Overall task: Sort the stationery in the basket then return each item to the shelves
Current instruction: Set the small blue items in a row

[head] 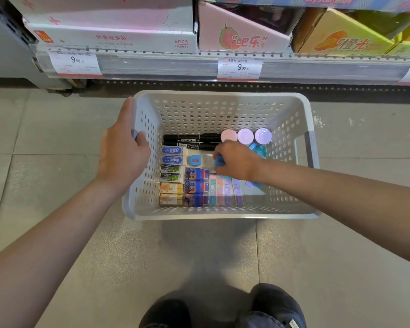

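Head view, mid-frame: our left hand (123, 150) curls over the basket (223, 215) rim, steadying it; our right hand (237, 162) pinches a blue eraser (219, 160), apparently placing it beside its twin (195, 160), like with like.

Place: a shop aisle.
Shelf edge (152, 65): a clear strip holding printed price tags (75, 62), two reading 9.90.
Stock: retail display boxes (243, 31) in a row on the shelf.
Floor (45, 143): grey tiles.
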